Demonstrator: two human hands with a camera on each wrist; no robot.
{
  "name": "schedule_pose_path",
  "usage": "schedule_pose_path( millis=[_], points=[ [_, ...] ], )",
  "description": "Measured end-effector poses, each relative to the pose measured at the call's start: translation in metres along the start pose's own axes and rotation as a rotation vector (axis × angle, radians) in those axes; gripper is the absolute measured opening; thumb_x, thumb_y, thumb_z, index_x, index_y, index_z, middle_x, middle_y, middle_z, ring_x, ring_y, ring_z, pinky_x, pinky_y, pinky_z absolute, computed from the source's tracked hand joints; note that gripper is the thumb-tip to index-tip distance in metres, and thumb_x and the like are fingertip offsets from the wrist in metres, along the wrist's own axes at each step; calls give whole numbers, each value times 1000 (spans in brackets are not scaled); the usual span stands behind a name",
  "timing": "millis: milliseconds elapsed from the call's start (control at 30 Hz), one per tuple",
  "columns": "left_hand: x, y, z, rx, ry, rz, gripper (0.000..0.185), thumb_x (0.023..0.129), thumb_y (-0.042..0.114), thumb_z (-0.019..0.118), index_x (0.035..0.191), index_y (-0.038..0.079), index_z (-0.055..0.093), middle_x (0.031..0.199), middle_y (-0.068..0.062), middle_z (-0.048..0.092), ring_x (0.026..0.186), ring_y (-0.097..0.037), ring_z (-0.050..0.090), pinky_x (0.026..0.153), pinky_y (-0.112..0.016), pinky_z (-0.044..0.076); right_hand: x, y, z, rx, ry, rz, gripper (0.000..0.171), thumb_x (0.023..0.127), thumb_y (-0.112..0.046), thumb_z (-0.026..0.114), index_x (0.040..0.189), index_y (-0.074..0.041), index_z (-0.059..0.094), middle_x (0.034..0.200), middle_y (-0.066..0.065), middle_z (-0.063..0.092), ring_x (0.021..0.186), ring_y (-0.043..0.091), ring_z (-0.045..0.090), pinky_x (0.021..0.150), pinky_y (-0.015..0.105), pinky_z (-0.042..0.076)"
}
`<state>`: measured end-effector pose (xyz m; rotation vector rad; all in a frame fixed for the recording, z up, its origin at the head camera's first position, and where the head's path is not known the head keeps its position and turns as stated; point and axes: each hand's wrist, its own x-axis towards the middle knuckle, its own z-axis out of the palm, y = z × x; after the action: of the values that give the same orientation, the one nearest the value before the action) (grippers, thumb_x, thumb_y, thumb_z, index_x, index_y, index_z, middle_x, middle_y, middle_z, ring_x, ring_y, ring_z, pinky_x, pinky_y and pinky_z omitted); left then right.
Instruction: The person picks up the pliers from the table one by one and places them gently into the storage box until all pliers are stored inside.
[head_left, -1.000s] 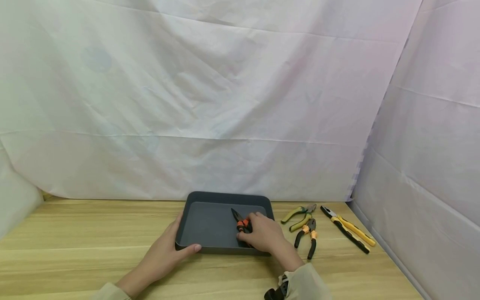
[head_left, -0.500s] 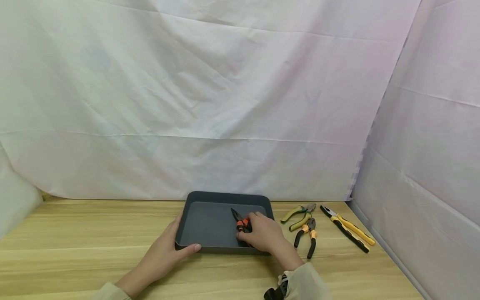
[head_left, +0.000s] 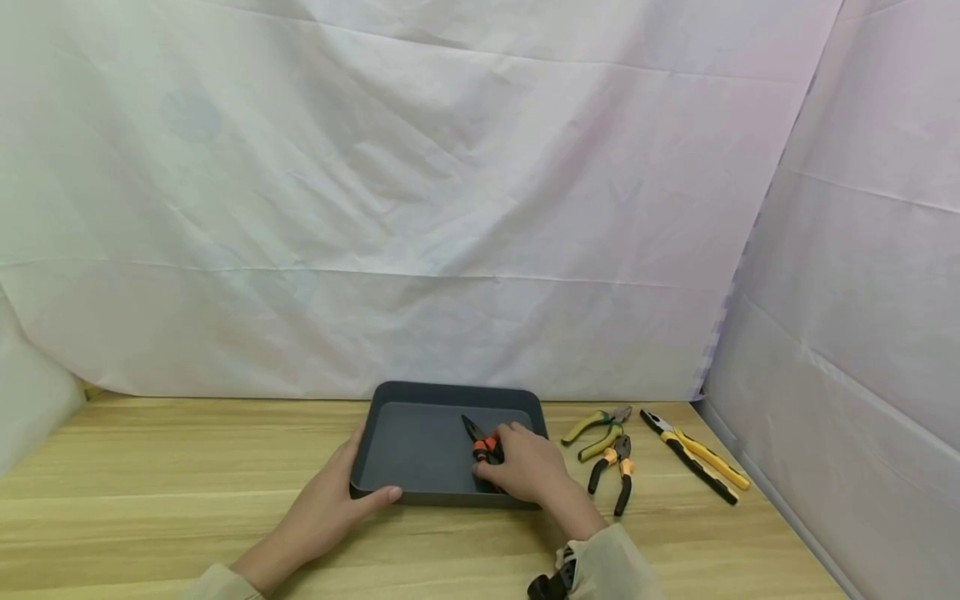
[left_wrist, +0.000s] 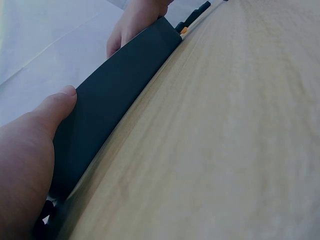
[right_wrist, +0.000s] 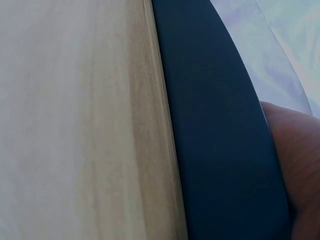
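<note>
Under the right hand point(head_left: 528, 462), inside the tray point(head_left: 420, 450) and toward that hand's end of it, are the pliers point(head_left: 483, 447). Thumb and fingers grip them from above, probably so the hand can reach over the near wall while the nose stays free. Whether they touch the floor of the tray I cannot tell. They have a dark, tapering nose, aimed away from the right hand and slanting to the left hand's side, with orange-red bands on black grips; the hand hides the handle ends.

The left hand point(head_left: 330, 500) grasps the near corner on its own side, thumb along the near wall, fingers at the side wall, a hold that likely steadies the tray.

Outward of the right hand, the green pair point(head_left: 601, 444) and orange pair point(head_left: 623, 451) lie close together, handles spread; the yellow pair point(head_left: 675, 439) lies farther out. Placed on that side, they seem handy for the right hand and out of the left hand's way.
</note>
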<state>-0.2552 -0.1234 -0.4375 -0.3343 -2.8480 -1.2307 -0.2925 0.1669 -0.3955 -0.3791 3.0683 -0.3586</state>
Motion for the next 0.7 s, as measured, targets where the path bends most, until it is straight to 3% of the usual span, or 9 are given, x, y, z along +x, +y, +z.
schedule_pose_path(
  millis=[700],
  points=[
    [0, 1, 1, 6, 17, 4, 117, 83, 70, 69, 165, 13, 8, 167, -20, 22, 149, -46, 33, 111, -66, 38, 1, 0, 2, -9, 3, 6, 55, 87, -53, 73, 124, -12, 66, 106, 5, 65, 75, 17, 58, 61, 36, 48]
  ],
)
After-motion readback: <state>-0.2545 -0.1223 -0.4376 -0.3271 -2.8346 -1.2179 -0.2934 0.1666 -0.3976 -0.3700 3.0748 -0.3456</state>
